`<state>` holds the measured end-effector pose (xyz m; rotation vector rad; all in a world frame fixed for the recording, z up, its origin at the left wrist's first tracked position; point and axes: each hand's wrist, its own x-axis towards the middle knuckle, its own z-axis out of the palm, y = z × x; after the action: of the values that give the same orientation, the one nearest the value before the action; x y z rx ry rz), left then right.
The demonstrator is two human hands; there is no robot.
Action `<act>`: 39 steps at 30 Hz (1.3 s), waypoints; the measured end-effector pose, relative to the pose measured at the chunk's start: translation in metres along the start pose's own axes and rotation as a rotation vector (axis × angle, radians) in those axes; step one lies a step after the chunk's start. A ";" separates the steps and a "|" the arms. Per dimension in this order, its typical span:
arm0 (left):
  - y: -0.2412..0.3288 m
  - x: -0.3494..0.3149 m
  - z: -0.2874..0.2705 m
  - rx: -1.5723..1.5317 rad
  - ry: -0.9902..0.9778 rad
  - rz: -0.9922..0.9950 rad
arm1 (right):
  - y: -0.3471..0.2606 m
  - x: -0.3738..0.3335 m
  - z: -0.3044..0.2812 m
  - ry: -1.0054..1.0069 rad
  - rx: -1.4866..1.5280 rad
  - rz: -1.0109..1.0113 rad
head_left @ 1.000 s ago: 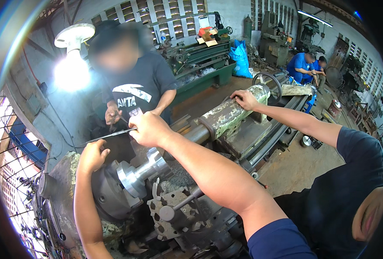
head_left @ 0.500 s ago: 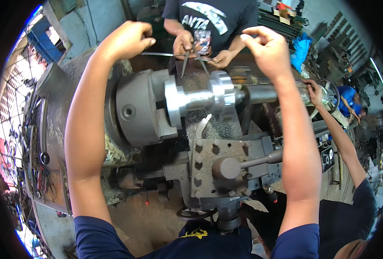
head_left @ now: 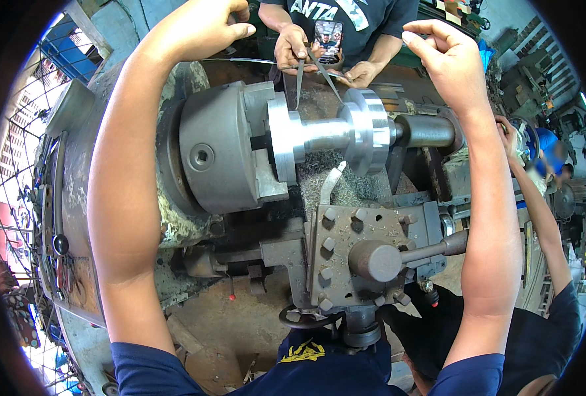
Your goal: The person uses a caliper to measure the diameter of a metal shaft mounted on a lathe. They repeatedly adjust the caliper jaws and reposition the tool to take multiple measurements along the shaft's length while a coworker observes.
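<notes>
Both my arms are raised on either side of a lathe. My left hand (head_left: 221,28) hangs near the top edge, above the chuck (head_left: 217,148), fingers loosely curled, thumb apart, nothing seen in it. My right hand (head_left: 452,61) is up above the tailstock quill (head_left: 428,131), its fingers bent and apart from the thumb, holding nothing visible. Between them a shiny stepped metal workpiece (head_left: 326,134) sits between chuck and tailstock. Across the lathe, a co-worker's hands (head_left: 291,47) hold a two-legged caliper (head_left: 301,82) and a phone (head_left: 328,41) just above the workpiece.
A cutting tool (head_left: 332,181) juts from the square tool post (head_left: 332,264) with its lever handle (head_left: 435,251). Metal chips (head_left: 372,188) lie below the workpiece. At right, another person's arm (head_left: 537,214) reaches to the tailstock. A handwheel (head_left: 306,320) is close to my body.
The view has shifted. My hands now appear higher and wider apart, the right one farther right. The co-worker's caliper is still held above the workpiece. Both my hands still hold nothing visible.
</notes>
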<state>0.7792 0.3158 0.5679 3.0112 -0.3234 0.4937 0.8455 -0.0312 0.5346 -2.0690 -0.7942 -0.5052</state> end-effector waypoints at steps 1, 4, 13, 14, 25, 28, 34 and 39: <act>0.000 0.000 0.000 -0.001 0.000 -0.006 | 0.000 0.000 0.000 0.007 -0.012 -0.013; 0.002 0.000 -0.002 -0.012 -0.001 -0.011 | 0.001 0.001 0.000 -0.002 -0.007 -0.009; 0.003 -0.001 0.000 -0.029 0.038 0.009 | -0.001 0.001 0.000 0.011 0.026 -0.035; 0.003 -0.001 0.000 -0.019 0.049 0.022 | -0.002 0.000 0.001 0.006 0.045 -0.023; 0.014 -0.006 -0.015 -0.109 -0.032 -0.080 | -0.024 -0.001 0.001 0.023 0.103 0.088; 0.014 -0.006 -0.014 -0.125 -0.030 -0.102 | -0.021 -0.001 -0.001 0.020 0.063 0.090; 0.013 -0.006 -0.017 -0.123 -0.108 -0.122 | -0.011 -0.002 0.003 0.011 0.058 0.099; 0.016 -0.006 -0.016 -0.097 -0.143 -0.134 | -0.005 -0.001 0.005 -0.044 0.087 0.133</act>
<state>0.7651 0.3034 0.5815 2.9531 -0.1474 0.2451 0.8413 -0.0253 0.5339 -2.0422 -0.6862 -0.3466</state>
